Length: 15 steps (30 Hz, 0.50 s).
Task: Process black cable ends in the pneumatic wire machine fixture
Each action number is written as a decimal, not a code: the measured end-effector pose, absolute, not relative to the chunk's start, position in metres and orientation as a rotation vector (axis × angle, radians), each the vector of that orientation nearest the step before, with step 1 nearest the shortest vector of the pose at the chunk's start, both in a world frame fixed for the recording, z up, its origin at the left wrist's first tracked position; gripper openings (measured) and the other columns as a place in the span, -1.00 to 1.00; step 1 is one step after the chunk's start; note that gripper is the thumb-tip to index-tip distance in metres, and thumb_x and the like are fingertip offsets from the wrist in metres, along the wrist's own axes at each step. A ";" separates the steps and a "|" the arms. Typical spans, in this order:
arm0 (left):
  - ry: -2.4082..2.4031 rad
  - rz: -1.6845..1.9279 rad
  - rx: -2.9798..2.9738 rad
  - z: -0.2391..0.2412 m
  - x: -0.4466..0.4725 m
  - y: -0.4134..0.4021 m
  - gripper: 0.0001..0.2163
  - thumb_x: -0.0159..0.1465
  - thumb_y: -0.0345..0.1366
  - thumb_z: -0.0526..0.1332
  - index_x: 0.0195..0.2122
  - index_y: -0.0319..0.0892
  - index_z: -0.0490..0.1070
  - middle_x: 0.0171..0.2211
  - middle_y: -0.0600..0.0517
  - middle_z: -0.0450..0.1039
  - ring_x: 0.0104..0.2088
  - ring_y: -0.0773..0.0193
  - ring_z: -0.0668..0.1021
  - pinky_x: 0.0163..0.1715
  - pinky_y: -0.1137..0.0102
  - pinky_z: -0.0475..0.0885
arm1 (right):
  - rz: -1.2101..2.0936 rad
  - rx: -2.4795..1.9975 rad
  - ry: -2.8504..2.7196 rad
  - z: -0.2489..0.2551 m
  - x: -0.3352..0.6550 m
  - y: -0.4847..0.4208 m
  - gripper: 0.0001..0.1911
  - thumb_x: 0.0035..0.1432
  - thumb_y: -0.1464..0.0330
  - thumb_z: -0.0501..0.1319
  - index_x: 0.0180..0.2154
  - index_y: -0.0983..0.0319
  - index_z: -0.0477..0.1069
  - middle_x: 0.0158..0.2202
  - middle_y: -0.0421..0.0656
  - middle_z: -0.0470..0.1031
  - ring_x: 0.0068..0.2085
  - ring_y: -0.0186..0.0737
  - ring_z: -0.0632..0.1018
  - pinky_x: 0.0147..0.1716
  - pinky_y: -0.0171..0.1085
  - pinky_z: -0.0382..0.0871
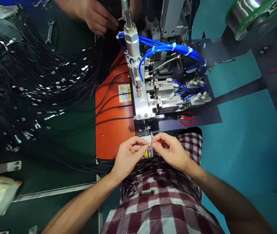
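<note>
My left hand point(131, 154) and my right hand point(171, 149) meet in front of my body, at the near end of the machine. Both are closed in a fingertip pinch on thin, light-coloured wires point(149, 145), tiny and partly hidden by the fingers. Just behind the fingertips lies the machine's white block with a yellow label point(146, 153). Beyond it stands the metal pneumatic fixture point(140, 107), with several black cables point(114, 121) running into its left side across an orange plate point(114, 139).
Bundles of black cables with metal connectors point(55, 86) cover the dark green bench at left, near a wrench point(50, 32). Red-handled snips point(186, 119) lie right of the fixture. Blue air hoses point(172, 48) arch above. A solder spool point(244, 16) hangs upper right. Another person's hand point(99, 19) works at the top.
</note>
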<state>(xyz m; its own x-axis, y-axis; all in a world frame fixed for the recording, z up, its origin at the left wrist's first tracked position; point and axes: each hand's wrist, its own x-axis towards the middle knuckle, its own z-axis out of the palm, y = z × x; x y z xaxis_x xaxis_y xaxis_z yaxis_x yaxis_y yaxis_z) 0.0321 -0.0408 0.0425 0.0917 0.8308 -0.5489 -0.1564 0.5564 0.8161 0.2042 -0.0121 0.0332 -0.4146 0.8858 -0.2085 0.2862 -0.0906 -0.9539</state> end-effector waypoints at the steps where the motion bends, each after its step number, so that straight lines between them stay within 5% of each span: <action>1: 1.274 0.818 0.677 0.042 0.032 -0.041 -0.78 0.14 -0.20 0.34 -0.33 -0.25 0.42 -0.66 0.19 0.23 -0.63 0.52 0.20 -0.62 0.57 0.05 | 1.532 -1.281 -1.671 0.031 0.203 -0.014 -0.89 0.24 0.33 0.16 -0.33 0.23 0.38 -0.43 -0.23 0.39 -0.43 -0.35 0.35 -0.44 -0.36 0.23; 15: 1.112 0.868 0.588 0.031 0.028 -0.044 -0.82 0.19 -0.23 0.31 -0.32 -0.22 0.38 -0.69 0.22 0.16 -0.67 0.55 0.19 -0.64 0.56 -0.01 | 1.691 -1.275 -1.250 0.031 0.185 -0.020 -0.87 0.11 0.34 0.22 -0.44 0.25 0.36 -0.56 -0.29 0.31 -0.57 -0.42 0.29 -0.57 -0.38 0.15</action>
<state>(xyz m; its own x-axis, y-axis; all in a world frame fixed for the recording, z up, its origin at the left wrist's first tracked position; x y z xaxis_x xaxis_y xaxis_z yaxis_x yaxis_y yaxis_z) 0.0281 -0.0436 0.0309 0.1846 0.8357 -0.5173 -0.2994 0.5492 0.7803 0.1851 -0.0202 0.0308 -0.2988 0.9017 -0.3126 0.0346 -0.3171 -0.9478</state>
